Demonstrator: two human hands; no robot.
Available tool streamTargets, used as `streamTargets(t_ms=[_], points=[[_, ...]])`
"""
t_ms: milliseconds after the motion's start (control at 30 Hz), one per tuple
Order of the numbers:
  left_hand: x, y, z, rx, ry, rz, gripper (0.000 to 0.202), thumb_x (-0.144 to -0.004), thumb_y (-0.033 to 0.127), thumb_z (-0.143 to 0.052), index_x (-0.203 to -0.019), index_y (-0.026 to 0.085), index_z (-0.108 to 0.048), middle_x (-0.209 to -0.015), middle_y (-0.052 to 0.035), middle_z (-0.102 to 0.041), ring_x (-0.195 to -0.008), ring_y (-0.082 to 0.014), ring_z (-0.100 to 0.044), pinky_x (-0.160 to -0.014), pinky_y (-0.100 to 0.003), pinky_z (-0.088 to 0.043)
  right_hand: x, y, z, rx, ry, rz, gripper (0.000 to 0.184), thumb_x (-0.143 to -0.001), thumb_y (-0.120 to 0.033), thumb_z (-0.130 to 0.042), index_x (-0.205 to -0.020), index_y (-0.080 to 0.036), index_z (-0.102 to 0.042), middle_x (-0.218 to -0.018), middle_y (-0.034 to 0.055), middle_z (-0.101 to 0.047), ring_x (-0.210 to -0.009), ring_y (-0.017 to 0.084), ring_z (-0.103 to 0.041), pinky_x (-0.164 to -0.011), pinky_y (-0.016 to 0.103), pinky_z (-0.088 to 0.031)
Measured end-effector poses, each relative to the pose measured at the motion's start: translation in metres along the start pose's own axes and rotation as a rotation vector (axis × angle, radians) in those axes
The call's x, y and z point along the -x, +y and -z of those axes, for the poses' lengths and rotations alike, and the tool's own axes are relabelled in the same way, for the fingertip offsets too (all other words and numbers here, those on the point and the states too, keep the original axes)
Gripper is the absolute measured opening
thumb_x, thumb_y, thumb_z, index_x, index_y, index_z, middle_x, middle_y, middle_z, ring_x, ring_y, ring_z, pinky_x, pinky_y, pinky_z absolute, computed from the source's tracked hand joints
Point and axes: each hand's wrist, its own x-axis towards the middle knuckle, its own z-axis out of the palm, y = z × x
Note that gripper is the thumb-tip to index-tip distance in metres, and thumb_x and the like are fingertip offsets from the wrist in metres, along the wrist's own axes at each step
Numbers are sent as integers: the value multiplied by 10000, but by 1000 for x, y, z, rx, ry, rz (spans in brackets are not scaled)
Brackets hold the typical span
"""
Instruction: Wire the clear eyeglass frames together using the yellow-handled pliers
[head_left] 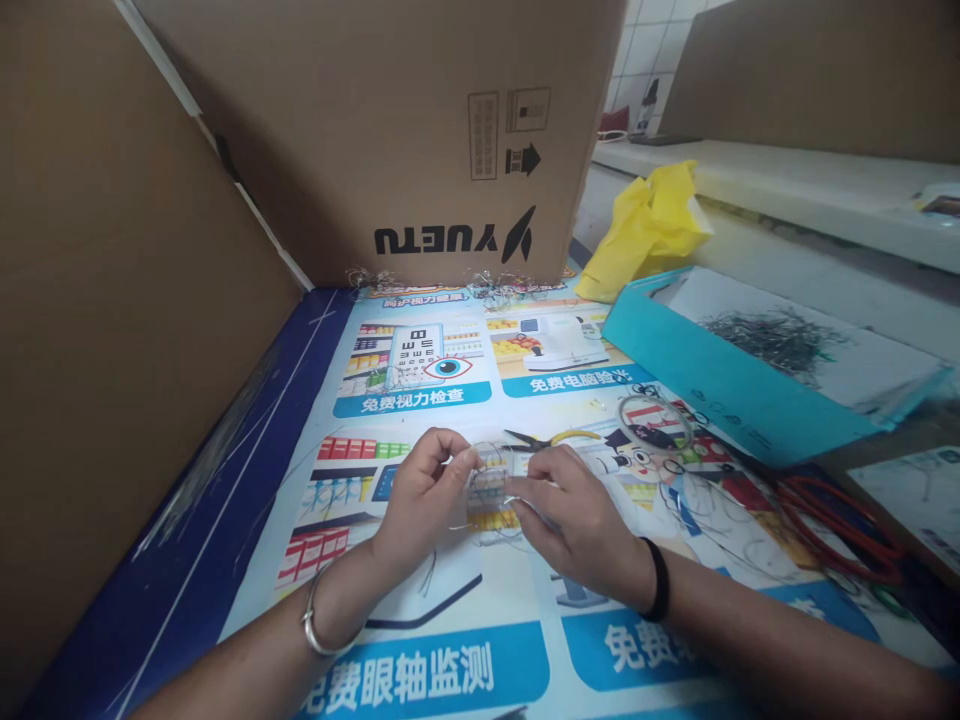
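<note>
My left hand point(429, 490), with a silver bangle on its wrist, is closed in a pinch over the printed sheet. My right hand point(576, 508), with a black band on its wrist, is closed a little to the right. Between the fingertips of both runs a thin wire point(491, 478), bent into a loose loop; its exact shape blurs against the print. Just beyond my hands lie pliers point(551, 438) with dark jaws and a yellow handle. A pale coil of wire point(656, 420) rests behind my right hand.
At right stands a turquoise box point(697, 375) holding a heap of thin wire pieces point(772, 340). A yellow bag point(645, 230) sits behind it. Red coiled cord point(840, 530) lies at far right. Cardboard point(420, 120) walls the back and left. Wire tangles point(499, 288) lie along its foot.
</note>
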Motion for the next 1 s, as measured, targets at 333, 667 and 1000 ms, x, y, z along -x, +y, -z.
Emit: streamTargets(t_ms=[333, 667, 1000], points=[[1, 3, -2, -22, -10, 7, 152, -846, 309, -539, -790, 172, -508, -681, 32, -514, -530, -70, -416, -506, -186, -361, -6, -7, 4, 223, -197, 102, 228, -868, -312, -479, -980, -190, -636, -800, 66, -509, -766, 213, -421, -676, 360, -364], [1, 5, -3, -35, -14, -4, 163, -831, 320, -555, -781, 170, -515, -693, 25, -537, -532, -76, -441, -514, -196, -372, -4, -8, 1, 163, -215, 49, 173, -845, -264, -500, -900, -175, -637, -813, 69, -512, -781, 213, -422, -666, 349, -360], [2, 5, -3, -55, -39, -3, 160, -832, 320, -548, -779, 172, -517, -673, 28, -541, -531, -81, -452, -524, -203, -370, -3, -5, -3, 126, -132, 78, 118, -836, -237, -534, -822, -171, -631, -776, 62, -530, -765, 200, -454, -673, 340, -392]])
